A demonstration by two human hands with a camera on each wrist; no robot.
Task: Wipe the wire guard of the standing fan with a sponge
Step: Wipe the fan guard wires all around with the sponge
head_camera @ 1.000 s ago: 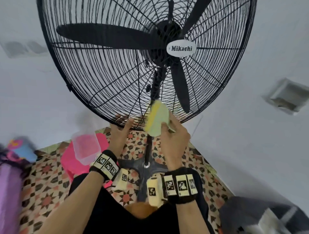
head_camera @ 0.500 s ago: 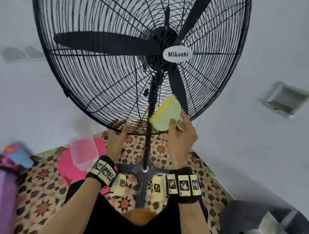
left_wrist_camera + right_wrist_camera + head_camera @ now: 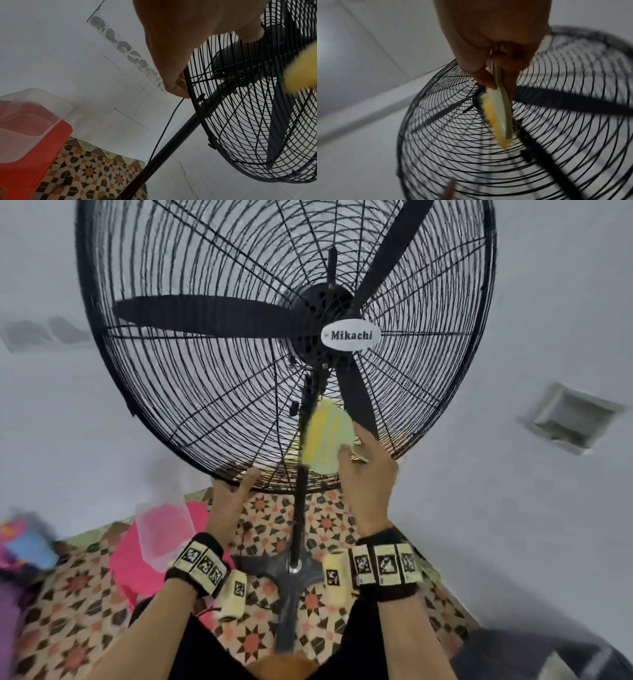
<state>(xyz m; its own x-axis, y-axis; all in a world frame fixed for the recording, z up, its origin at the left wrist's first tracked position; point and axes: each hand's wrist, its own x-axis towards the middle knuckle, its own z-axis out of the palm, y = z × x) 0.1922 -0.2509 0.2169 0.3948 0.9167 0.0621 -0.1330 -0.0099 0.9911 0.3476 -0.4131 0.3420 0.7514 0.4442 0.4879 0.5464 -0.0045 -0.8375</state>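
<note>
Nearest the viewer, a person's left hand (image 3: 230,501) grips the bottom rim of the black wire guard (image 3: 191,392) at about 6 o'clock. The right hand (image 3: 368,474) pinches a yellow-and-green sponge (image 3: 327,438) against the wires at 5 o'clock, just below the hub. Beyond, the standing fan's pole (image 3: 301,508) drops to a patterned floor (image 3: 68,611) beside a clear tub (image 3: 164,529) on a red stool (image 3: 30,155).

Matt black metal wire guard (image 3: 212,392)
</note>
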